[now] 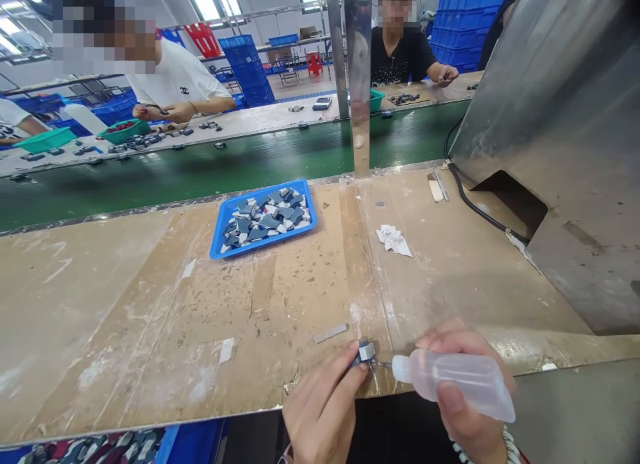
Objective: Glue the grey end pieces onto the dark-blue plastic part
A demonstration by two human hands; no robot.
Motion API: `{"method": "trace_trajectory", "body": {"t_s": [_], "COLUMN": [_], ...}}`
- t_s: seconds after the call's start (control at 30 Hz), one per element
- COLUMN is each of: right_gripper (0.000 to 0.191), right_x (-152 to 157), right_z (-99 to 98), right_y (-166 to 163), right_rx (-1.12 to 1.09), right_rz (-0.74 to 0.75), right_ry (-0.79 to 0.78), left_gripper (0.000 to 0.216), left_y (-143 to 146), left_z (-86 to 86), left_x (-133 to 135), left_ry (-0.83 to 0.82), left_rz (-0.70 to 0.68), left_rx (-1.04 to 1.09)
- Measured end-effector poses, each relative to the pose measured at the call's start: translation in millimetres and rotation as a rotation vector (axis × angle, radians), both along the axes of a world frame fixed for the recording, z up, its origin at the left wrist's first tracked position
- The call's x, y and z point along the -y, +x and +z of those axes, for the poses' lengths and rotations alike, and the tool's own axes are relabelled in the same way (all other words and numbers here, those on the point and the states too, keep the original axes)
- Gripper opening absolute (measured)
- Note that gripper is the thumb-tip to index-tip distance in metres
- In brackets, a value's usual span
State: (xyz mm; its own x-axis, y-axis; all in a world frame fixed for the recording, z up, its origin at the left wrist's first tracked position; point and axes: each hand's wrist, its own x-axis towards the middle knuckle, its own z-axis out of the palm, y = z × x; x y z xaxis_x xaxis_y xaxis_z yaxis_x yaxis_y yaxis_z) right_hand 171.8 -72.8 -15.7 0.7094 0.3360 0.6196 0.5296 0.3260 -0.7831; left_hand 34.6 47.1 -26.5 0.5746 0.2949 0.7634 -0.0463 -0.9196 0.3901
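Note:
My left hand pinches a small grey part at the near edge of the workbench. My right hand grips a clear squeeze bottle lying sideways, its thin metal tip touching the part. A blue tray with several grey and white parts sits further back on the bench, left of centre.
A small metal strip lies just beyond my left hand. A crumpled white scrap lies mid-bench. A large metal housing with a black cable fills the right. Beyond a green conveyor, two people work at another bench.

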Motion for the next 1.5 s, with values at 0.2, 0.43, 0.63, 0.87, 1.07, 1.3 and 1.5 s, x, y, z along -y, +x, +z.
{"method": "trace_trajectory", "body": {"t_s": [0.2, 0.43, 0.63, 0.87, 1.07, 1.3, 1.5], "right_gripper": [0.025, 0.027, 0.025, 0.025, 0.028, 0.026, 0.028], "right_x": [-1, 3, 4, 4, 4, 0, -5], "right_z": [6.5, -0.8, -5.7, -7.2, -11.6, -11.9, -9.9], "right_y": [-1, -1, -2, -3, -3, 3, 1], "right_rx": [0.101, 0.112, 0.079, 0.010, -0.100, -0.420, -0.431], "right_rz": [0.005, 0.034, 0.019, 0.032, 0.045, 0.008, -0.051], "right_ry": [-0.095, -0.105, -0.089, -0.097, -0.006, 0.273, 0.243], "left_gripper": [0.026, 0.027, 0.028, 0.022, 0.022, 0.027, 0.024], "left_y": [-1, -1, -2, -2, -2, -3, -13], "left_z": [-0.6, 0.9, -0.6, -1.0, 4.9, -4.1, 8.2], "left_x": [1, 1, 1, 1, 2, 6, 2], "left_ry": [-0.008, -0.027, -0.016, -0.019, -0.041, 0.068, 0.084], "left_rz": [0.029, 0.009, 0.008, 0.016, 0.025, 0.039, -0.031], "left_rx": [0.018, 0.005, 0.011, -0.022, -0.014, 0.063, -0.114]}}
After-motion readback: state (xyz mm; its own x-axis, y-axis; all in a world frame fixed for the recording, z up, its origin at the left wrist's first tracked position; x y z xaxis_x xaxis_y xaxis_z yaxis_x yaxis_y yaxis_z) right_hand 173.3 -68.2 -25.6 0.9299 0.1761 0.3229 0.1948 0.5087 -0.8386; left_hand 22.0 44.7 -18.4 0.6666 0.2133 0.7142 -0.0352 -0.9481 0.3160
